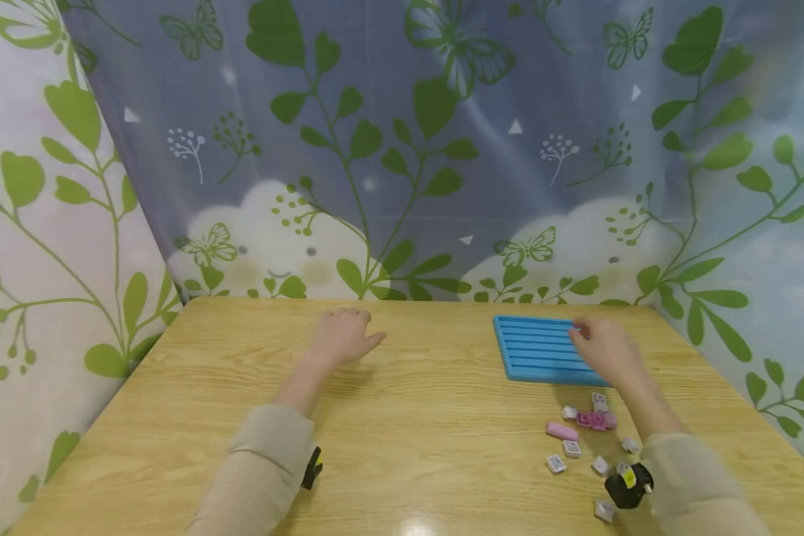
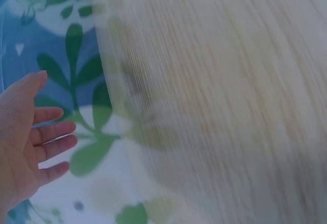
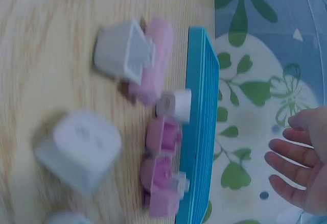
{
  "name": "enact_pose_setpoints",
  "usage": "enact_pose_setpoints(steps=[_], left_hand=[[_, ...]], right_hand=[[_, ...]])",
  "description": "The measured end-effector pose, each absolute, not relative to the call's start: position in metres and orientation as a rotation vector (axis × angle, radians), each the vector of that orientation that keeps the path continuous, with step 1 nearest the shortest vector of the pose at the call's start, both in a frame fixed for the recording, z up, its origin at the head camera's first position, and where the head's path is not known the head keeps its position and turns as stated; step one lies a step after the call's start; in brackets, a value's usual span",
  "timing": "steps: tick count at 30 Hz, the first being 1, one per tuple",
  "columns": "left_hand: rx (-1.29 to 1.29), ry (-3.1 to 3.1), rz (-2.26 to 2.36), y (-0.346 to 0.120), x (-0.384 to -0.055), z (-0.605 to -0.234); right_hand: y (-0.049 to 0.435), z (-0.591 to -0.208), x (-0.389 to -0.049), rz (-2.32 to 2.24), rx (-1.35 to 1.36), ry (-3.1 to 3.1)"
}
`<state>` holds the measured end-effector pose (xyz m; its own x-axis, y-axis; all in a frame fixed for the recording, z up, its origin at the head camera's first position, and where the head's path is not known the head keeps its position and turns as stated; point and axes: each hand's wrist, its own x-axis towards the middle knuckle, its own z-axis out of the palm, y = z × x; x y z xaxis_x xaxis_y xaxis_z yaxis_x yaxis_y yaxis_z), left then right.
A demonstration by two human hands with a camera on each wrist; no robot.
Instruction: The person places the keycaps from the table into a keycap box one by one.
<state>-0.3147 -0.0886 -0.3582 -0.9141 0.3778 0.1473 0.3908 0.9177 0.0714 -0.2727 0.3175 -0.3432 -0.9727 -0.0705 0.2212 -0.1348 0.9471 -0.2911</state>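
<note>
My left hand (image 1: 340, 339) hovers over the far left part of the table, fingers loosely extended and thumb out to the side. In the left wrist view that hand (image 2: 25, 137) holds nothing. On the right, my right hand (image 1: 606, 346) is over the right side of a blue ridged tray (image 1: 536, 376), covering part of it. Seen in the right wrist view, its fingers (image 3: 291, 170) are relaxed, with nothing between them. Nearer me lie white keycaps (image 3: 82, 147) and pink keycaps (image 3: 164, 198), with one long pink keycap (image 1: 561, 431) among them.
The wooden table (image 1: 415, 417) reaches back to a curtain (image 1: 388, 149) printed with leaves, clouds and butterflies. Several keycaps (image 1: 556, 464) are scattered under and beside my right forearm. A black wrist camera mount (image 1: 628, 485) sits by the right sleeve.
</note>
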Motion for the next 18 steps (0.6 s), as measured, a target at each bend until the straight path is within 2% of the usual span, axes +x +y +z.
enact_pose_setpoints(steps=[18], left_hand=[[-1.018,-2.933,0.165,0.038,-0.300,-0.358]], right_hand=[[0.393,-0.356,-0.274,0.369,-0.019,-3.097]])
